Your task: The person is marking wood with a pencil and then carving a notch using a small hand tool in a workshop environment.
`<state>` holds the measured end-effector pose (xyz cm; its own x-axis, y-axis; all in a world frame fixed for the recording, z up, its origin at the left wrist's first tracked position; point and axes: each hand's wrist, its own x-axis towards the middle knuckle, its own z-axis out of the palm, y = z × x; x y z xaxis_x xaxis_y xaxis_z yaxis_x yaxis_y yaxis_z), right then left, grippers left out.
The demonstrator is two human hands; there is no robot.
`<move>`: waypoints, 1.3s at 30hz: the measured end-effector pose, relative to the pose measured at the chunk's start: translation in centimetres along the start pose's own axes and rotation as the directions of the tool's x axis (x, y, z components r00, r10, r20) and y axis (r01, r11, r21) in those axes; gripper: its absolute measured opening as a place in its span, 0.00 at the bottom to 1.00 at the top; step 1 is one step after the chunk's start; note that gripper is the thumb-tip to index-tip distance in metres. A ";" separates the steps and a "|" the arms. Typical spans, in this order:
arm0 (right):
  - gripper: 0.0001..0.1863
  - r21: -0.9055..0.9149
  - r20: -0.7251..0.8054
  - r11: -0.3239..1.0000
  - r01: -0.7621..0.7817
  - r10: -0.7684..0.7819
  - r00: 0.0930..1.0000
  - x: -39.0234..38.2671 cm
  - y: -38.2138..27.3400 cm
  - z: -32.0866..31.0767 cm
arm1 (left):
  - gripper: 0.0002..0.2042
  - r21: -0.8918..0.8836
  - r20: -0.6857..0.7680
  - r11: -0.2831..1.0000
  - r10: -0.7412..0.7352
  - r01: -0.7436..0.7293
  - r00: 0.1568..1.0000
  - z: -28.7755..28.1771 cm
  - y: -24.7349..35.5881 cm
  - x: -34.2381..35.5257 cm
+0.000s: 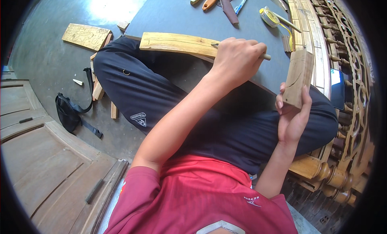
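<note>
My left hand [238, 59] is wrapped around a thin chisel [264, 56]. Its metal tip meets the right part of a long yellowish wooden board [177, 42], which has a dark line drawn along it. That board lies across the near edge of a dark grey panel [181, 16], above my crossed legs. Off to the right, my right hand [293, 121] grips the lower end of a squared wooden block [298, 79], held tilted up and apart from the chisel. The fingers of my left hand hide most of the chisel's handle.
On the grey panel's far side lie an orange-handled tool [212, 0], a brown strip [229, 10], a blue cutter [241, 5] and a yellow tape measure [269, 17]. Wood offcuts [86, 36] and a black strapped bag [67, 112] sit left. Carved wooden railing [342, 44] borders the right.
</note>
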<state>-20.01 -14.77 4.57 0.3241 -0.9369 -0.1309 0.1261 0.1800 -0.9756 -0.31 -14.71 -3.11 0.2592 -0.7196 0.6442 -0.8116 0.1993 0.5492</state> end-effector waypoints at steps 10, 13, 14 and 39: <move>0.25 -0.021 -0.113 0.973 0.228 -0.229 0.967 1.1 -1.8 -2.4 | 0.08 -0.005 -0.028 1.000 -0.026 0.025 0.999 0.3 0.2 0.6; 0.27 0.052 -0.262 0.950 0.308 -0.285 0.922 0.8 0.4 0.8 | 0.08 0.016 -0.047 0.999 -0.044 0.044 0.998 0.5 -0.1 0.6; 0.29 0.059 -0.211 0.963 0.265 -0.247 0.946 0.7 2.4 1.0 | 0.08 0.011 -0.047 0.999 -0.040 0.040 0.998 0.6 -0.1 0.6; 0.28 -0.087 0.032 0.994 0.067 -0.064 0.997 0.5 1.1 3.0 | 0.06 0.072 -0.064 0.993 -0.089 0.094 0.994 0.3 -0.8 0.7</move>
<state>-16.85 -14.15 3.96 0.3450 -0.9365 -0.0622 0.0656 0.0902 -0.9938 0.40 -15.54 -3.31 0.3640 -0.6902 0.6254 -0.8191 0.0825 0.5678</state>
